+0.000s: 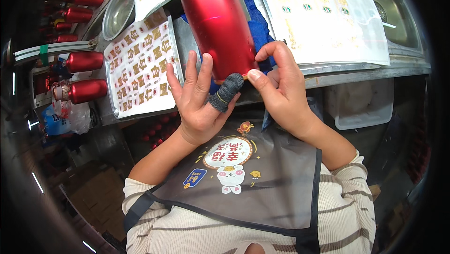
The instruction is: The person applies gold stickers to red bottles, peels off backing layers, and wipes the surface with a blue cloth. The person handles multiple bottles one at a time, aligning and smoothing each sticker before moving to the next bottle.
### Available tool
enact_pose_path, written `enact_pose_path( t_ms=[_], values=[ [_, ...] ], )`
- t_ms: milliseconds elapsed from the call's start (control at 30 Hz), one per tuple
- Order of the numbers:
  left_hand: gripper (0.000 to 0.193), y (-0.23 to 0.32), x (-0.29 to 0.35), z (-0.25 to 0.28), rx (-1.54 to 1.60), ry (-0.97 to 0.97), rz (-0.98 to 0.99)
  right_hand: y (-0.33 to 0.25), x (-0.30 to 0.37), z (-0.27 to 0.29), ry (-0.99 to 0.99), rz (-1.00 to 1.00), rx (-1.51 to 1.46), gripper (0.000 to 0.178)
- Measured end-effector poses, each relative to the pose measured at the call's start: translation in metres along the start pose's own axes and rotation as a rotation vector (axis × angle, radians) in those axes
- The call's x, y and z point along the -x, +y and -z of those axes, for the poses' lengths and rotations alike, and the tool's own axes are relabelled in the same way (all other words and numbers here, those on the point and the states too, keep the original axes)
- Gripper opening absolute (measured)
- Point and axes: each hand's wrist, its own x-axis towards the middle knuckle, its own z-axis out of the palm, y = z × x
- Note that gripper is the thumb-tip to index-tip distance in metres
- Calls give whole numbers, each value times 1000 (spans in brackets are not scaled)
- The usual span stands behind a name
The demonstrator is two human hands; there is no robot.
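Observation:
A large matte-red bottle (pixel 218 24) lies on its side on a blue cloth (pixel 258 22), its base toward me. Around the near edge of the base runs a thin orange-gold strip (pixel 246 77). My left hand (pixel 199 106) is open, fingers spread, against the left side of the base. Its index finger wears a dark grey knitted finger cover (pixel 228 93) with a thin band, and that tip rests at the strip. At the right corner of the base, my right hand (pixel 286 83) has its fingers curled, with the thumb tip on the strip's end.
Left of the bottle lies a sheet of gold character stickers (pixel 140 66), with a metal bowl (pixel 119 12) behind it. Gold decal sheets (pixel 323 24) lie to the right, beside a metal basin (pixel 393 15). More red bottles (pixel 88 91) stand along the left; a white plastic bin (pixel 360 104) sits below.

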Motion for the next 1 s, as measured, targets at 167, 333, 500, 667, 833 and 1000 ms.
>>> enact_pose_path(
  t_ms=[167,333,500,667,833,1000],
  values=[
    [30,0,5,-1,-25,-7,33,4,1,2,-12,43,-6,30],
    [36,-2,8,-2,-45,-14,27,2,0,-1,20,96,102,35],
    [38,1,11,0,8,-19,72,1,-1,-2,31,96,101,33],
    [39,-3,19,5,-14,-29,81,5,-1,-3,30,61,24,32],
    [37,-4,17,4,-26,-36,57,1,0,-4,38,98,109,34],
    [35,-6,18,2,-53,-35,31,-2,-1,-10,59,153,223,36]
  ],
)
